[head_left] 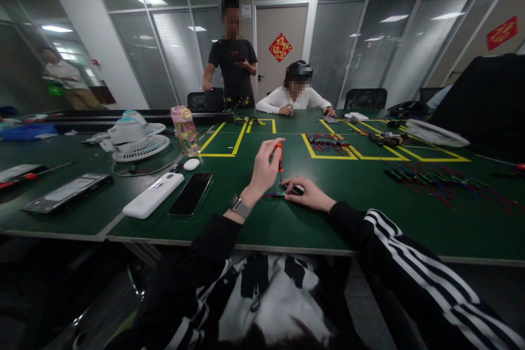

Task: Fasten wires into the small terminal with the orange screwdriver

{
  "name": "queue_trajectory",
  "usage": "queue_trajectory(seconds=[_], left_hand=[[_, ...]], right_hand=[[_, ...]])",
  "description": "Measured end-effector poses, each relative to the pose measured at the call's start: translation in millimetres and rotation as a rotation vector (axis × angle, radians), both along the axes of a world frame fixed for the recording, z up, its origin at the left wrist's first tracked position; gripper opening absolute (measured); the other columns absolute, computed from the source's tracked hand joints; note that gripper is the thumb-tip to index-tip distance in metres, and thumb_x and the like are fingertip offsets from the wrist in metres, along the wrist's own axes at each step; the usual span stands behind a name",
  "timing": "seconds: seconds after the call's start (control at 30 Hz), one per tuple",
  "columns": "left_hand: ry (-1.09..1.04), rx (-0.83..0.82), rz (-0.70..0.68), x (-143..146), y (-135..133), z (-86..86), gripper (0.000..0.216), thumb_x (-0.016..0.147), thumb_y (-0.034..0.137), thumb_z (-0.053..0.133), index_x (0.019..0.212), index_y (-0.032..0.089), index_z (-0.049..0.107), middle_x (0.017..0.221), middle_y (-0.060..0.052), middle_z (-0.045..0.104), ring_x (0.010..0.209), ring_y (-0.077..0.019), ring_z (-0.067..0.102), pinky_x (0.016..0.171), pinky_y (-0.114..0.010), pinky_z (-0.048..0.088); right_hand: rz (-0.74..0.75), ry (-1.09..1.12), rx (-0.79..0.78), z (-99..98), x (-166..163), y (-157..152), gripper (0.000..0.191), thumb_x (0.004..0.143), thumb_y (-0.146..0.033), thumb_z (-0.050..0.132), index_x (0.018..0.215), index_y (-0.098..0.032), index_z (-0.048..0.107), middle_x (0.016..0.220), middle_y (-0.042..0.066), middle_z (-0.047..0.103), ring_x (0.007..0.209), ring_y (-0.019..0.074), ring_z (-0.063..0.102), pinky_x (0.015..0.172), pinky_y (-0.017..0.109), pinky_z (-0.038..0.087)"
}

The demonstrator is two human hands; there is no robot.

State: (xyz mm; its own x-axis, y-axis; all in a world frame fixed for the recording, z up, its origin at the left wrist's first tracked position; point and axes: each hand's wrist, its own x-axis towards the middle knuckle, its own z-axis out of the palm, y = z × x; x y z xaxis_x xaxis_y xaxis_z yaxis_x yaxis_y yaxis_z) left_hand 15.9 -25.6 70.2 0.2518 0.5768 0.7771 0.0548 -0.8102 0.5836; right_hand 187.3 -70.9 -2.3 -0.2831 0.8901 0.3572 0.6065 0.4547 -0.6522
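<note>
My left hand point(266, 167) is closed round the orange and black handle of a screwdriver point(281, 159). The screwdriver stands upright, its thin shaft pointing down at a small green circuit board point(280, 194) on the table. Coloured wires leave the board on its left side. My right hand point(305, 192) pinches the board's right end against the tabletop, and a dark object, which I cannot make out, shows under its fingers. Whether the screwdriver's tip touches a screw is too small to tell.
Left of my hands lie a black phone point(191, 194), a white power bank point(153, 195), a hard drive point(68, 192) and a white fan point(139, 139). A bottle point(186, 132) stands behind. Wired boards point(330, 144) lie within yellow tape, more point(435, 178) at right. Two people are across the table.
</note>
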Motion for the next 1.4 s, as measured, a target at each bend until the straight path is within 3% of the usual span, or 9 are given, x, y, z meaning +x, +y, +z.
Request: queue_trajectory(seconds=[0.1,0.33,0.5,0.63,0.87,1.0,1.17,1.3,1.4], left_hand=[[-0.005,-0.048,-0.109,1.0,2.8,-0.9,0.029,0.096,0.025,0.043,0.121,0.022,0.057,0.111,-0.007,0.062,0.089,-0.0146,0.063,0.078,-0.027,0.051],[0.052,0.224,0.256,-1.8,0.7,-0.3,0.014,0.082,0.032,0.068,0.093,0.024,0.069,0.083,-0.001,0.05,0.074,-0.014,0.053,0.072,-0.027,0.047],[0.074,0.169,0.124,-7.4,2.8,1.9,0.028,0.097,0.027,0.043,0.116,0.023,0.063,0.105,-0.007,0.061,0.094,-0.0168,0.06,0.087,-0.031,0.048],[-0.04,-0.051,-0.086,-5.5,6.8,4.2,0.027,0.094,0.024,0.048,0.117,0.02,0.062,0.113,-0.007,0.065,0.091,-0.0154,0.066,0.083,-0.029,0.052],[-0.106,-0.098,0.047,-4.2,8.1,1.6,0.018,0.082,0.031,0.067,0.096,0.02,0.069,0.089,-0.002,0.061,0.076,-0.0115,0.059,0.07,-0.023,0.048],[-0.181,-0.269,-0.207,-4.2,10.0,1.3,0.024,0.092,0.03,0.051,0.106,0.02,0.068,0.099,-0.005,0.066,0.086,-0.0139,0.063,0.079,-0.027,0.049],[-0.339,-0.625,-0.65,-4.4,9.4,5.0,0.028,0.083,0.028,0.063,0.109,0.017,0.067,0.098,-0.006,0.069,0.084,-0.0146,0.065,0.079,-0.029,0.05],[-0.358,-0.666,-0.704,-3.5,6.6,5.6,0.029,0.076,0.028,0.072,0.103,0.016,0.069,0.094,-0.005,0.069,0.082,-0.0133,0.064,0.077,-0.027,0.05],[-0.318,-0.567,-0.59,-1.9,7.8,3.6,0.027,0.074,0.027,0.074,0.099,0.018,0.069,0.086,-0.002,0.066,0.075,-0.0103,0.06,0.073,-0.024,0.049]], right_hand=[[-0.006,-0.006,0.005,0.1,-0.3,-0.2,0.017,0.075,-0.037,0.068,0.075,-0.021,0.061,0.115,0.009,0.071,0.111,0.028,0.064,0.112,0.061,0.021],[-0.014,-0.011,0.023,-0.3,-0.8,-0.2,0.017,0.075,-0.036,0.068,0.074,-0.021,0.061,0.114,0.009,0.071,0.109,0.0271,0.064,0.111,0.06,0.023],[-0.007,-0.012,0.016,0.6,-0.6,-0.4,0.016,0.075,-0.036,0.068,0.074,-0.021,0.06,0.114,0.009,0.071,0.11,0.028,0.064,0.111,0.058,0.025],[-0.01,-0.017,0.006,1.0,-0.8,-0.4,0.017,0.075,-0.036,0.068,0.074,-0.021,0.061,0.115,0.009,0.071,0.111,0.0287,0.064,0.112,0.06,0.021],[-0.001,-0.019,0.007,2.6,-1.3,-1.5,0.016,0.076,-0.035,0.068,0.074,-0.021,0.061,0.115,0.01,0.07,0.112,0.0285,0.063,0.11,0.059,0.026],[0.002,-0.021,0.013,2.9,-1.0,-1.4,0.016,0.076,-0.035,0.068,0.074,-0.021,0.061,0.114,0.01,0.07,0.11,0.028,0.064,0.108,0.057,0.03],[0.004,-0.01,0.026,-0.2,-0.6,0.4,0.017,0.075,-0.035,0.069,0.074,-0.021,0.061,0.113,0.01,0.071,0.109,0.0285,0.064,0.111,0.06,0.024],[0.006,-0.004,0.038,-1.4,-0.4,1.2,0.017,0.075,-0.036,0.069,0.074,-0.021,0.062,0.112,0.01,0.072,0.109,0.0286,0.065,0.111,0.06,0.023],[0.006,-0.004,0.03,-0.8,-0.2,0.8,0.016,0.075,-0.035,0.069,0.074,-0.021,0.062,0.113,0.01,0.071,0.11,0.0288,0.064,0.111,0.06,0.023]])
